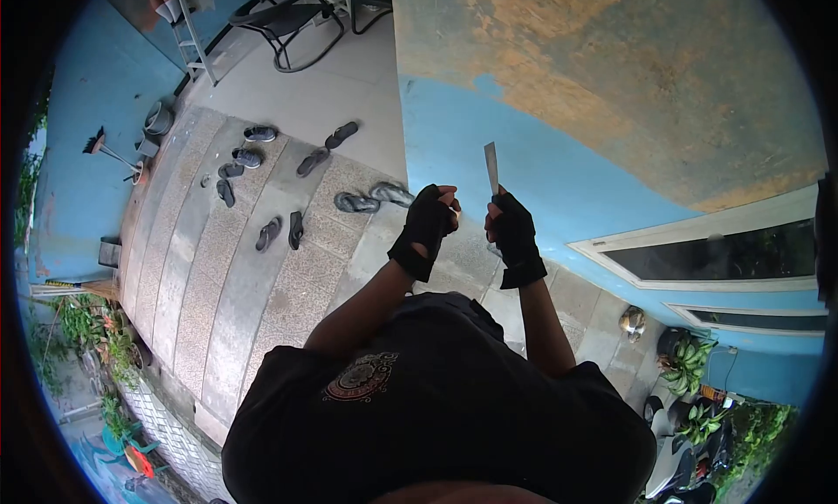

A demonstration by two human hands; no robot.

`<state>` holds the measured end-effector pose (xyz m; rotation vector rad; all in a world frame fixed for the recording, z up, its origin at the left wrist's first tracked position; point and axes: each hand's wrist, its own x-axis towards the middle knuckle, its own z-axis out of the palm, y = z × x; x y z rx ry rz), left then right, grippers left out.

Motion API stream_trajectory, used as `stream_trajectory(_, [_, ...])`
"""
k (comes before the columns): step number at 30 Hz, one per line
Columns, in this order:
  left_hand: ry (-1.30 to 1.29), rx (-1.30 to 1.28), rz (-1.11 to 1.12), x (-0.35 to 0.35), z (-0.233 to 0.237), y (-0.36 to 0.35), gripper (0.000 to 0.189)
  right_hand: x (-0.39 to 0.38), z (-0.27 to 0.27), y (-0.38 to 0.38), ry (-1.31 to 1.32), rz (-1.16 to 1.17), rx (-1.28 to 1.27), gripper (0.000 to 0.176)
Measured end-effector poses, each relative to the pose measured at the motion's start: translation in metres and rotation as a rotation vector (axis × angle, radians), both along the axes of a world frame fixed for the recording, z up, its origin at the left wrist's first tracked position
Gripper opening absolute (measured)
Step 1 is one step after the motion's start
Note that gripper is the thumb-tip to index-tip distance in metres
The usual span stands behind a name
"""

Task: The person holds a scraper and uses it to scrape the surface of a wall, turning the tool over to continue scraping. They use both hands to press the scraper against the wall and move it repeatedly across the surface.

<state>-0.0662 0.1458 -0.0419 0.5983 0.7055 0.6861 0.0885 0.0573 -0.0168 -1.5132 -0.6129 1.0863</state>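
My right hand (513,227), in a black fingerless glove, is closed round the lower end of a flat scraper-like blade (492,167) that points up in front of the wall. Left of it, my left hand (429,226) wears a matching glove. Its fingers are curled, and whatever they may hold is hidden. The two hands are a short way apart. Behind them stands a blue wall (463,129) with a large peeled, brownish patch (611,76) above.
Pairs of sandals and shoes (297,231) lie on the tiled floor to the left. A black chair (288,22) and a ladder (190,46) stand at the upper left, with a person's legs near the ladder. Windows (716,251) and plants (685,364) are at the right.
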Motion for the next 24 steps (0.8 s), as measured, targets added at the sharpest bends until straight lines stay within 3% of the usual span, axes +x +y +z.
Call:
stream_trajectory(2, [0.110, 0.141, -0.056, 0.004, -0.003, 0.014, 0.026, -0.003, 0.006, 0.011, 0.011, -0.038, 0.031, 0.039])
stream_trajectory(6, [0.111, 0.080, -0.090, 0.024, 0.004, 0.023, 0.029, 0.006, 0.009, 0.013, 0.095, 0.005, 0.071, 0.045])
stream_trajectory(8, [0.052, -0.024, -0.150, 0.039, 0.012, 0.027, 0.032, 0.014, 0.024, 0.014, 0.383, 0.035, 0.108, 0.056])
stream_trajectory(10, [-0.019, -0.026, -0.208, 0.062, -0.011, 0.037, 0.042, 0.024, 0.033, 0.019, 0.448, 0.046, 0.138, 0.053])
stream_trajectory(13, [-0.632, -0.001, -0.589, 0.093, -0.016, 0.058, 0.065, 0.046, 0.044, 0.030, 0.475, 0.118, 0.157, 0.049])
stream_trajectory(14, [-0.638, -0.007, -0.567, 0.107, -0.009, 0.060, 0.065, 0.054, 0.048, 0.035, 0.432, 0.174, 0.160, 0.048])
stream_trajectory(16, [-0.546, -0.160, -0.146, 0.150, 0.002, 0.058, 0.063, 0.073, 0.054, 0.041, 0.393, 0.207, 0.085, 0.050])
stream_trajectory(18, [-0.528, -0.143, -0.091, 0.176, 0.007, 0.066, 0.058, 0.093, 0.053, 0.046, 0.310, 0.235, 0.050, 0.034])
stream_trajectory(19, [-0.507, -0.117, -0.064, 0.188, 0.005, 0.071, 0.054, 0.102, 0.052, 0.050, 0.294, 0.207, -0.009, 0.011])
stream_trajectory(20, [-0.511, -0.124, -0.039, 0.202, -0.002, 0.078, 0.054, 0.111, 0.051, 0.055, 0.293, 0.227, -0.026, 0.011])
stream_trajectory(22, [-0.951, -0.073, -0.138, 0.222, -0.013, 0.087, 0.047, 0.129, 0.050, 0.063, 0.012, 0.271, -0.087, 0.010])
stream_trajectory(24, [-0.939, -0.103, -0.070, 0.231, -0.008, 0.086, 0.046, 0.138, 0.053, 0.071, -0.095, 0.301, -0.089, 0.008])
